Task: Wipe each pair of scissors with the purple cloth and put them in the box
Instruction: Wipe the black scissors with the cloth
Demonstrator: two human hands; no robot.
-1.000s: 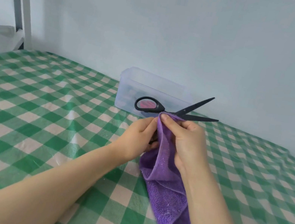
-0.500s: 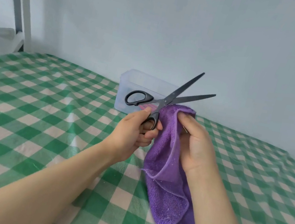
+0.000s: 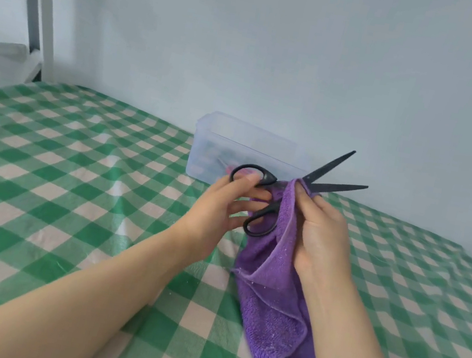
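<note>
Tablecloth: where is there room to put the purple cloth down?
Bare green-and-white checked tablecloth spreads wide left of the left hand, between the white metal ladder and the clear plastic box. Another bare patch lies right of the right hand, toward the wall. The middle is crowded: both hands, the black scissors and the purple towel cloth are before the box.

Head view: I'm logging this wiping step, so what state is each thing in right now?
Scissors: blades spread open, held up off the table.
Cloth: top pinched around the blades near the pivot, the rest hanging down to the table.
Box: on the table by the wall, coloured things inside, too blurred to name.
Left hand: grips the scissors' handles.
Right hand: pinches the cloth.
</note>
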